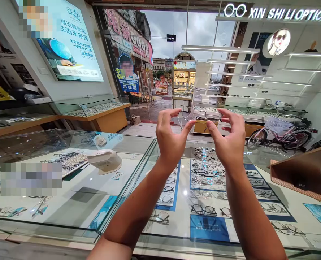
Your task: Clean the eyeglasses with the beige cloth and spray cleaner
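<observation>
In the head view, a thin-rimmed pair of eyeglasses (203, 112) is held up above the glass counter. My left hand (172, 137) grips its left side, with thumb and fingers curled round the edge. On the other side, my right hand (228, 141) holds it in the same way. The lenses are clear and hard to make out against the bright shopfront behind. Below my forearms, several rows of eyeglasses (203, 209) lie inside the glass display case (186, 231), some on blue-edged boards.
To the left, a white scanner-like device (104, 161) and a keypad (71, 161) sit on the counter. A wooden stand (298, 173) is at the right. Beyond are a bicycle (282, 133), an arched mirror (183, 77) and another display case (95, 112).
</observation>
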Available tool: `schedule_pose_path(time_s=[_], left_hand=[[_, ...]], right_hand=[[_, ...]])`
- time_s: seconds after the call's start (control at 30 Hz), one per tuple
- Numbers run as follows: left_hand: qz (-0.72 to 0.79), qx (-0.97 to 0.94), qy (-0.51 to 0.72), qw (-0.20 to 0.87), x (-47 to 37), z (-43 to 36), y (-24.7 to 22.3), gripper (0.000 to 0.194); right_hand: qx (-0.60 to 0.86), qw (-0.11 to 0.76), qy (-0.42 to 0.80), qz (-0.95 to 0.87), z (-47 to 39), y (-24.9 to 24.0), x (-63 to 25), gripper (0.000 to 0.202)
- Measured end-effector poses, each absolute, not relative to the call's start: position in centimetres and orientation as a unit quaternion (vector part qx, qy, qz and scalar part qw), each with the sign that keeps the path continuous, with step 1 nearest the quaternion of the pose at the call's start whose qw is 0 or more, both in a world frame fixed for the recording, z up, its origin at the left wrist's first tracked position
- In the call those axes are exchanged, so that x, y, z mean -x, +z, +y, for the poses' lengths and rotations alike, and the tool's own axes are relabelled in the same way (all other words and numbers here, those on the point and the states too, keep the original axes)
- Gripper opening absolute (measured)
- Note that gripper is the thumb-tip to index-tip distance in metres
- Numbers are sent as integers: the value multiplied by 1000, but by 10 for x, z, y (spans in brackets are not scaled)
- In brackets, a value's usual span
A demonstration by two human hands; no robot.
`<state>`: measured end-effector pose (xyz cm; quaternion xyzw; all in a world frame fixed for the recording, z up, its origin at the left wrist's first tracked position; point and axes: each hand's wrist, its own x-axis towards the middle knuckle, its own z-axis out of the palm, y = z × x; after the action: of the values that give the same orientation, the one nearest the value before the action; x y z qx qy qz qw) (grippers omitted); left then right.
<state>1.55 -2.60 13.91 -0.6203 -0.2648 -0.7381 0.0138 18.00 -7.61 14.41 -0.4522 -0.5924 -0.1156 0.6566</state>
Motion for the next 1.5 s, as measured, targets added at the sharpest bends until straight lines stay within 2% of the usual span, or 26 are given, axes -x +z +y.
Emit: schedule_pose_path(time_s=[0.57,1.3,1.5], left_hand=[[-263,619,-740,20,-19,-30,137,49],[-270,614,-734,105,-19,-31,136,48],[-271,617,-733,87,-19,-30,137,47]], right_hand=[[463,657,-107,-586,-77,144,-182,45],[483,647,-94,-583,-76,145,-180,44],[478,649,-94,-584,-75,144,-181,44]])
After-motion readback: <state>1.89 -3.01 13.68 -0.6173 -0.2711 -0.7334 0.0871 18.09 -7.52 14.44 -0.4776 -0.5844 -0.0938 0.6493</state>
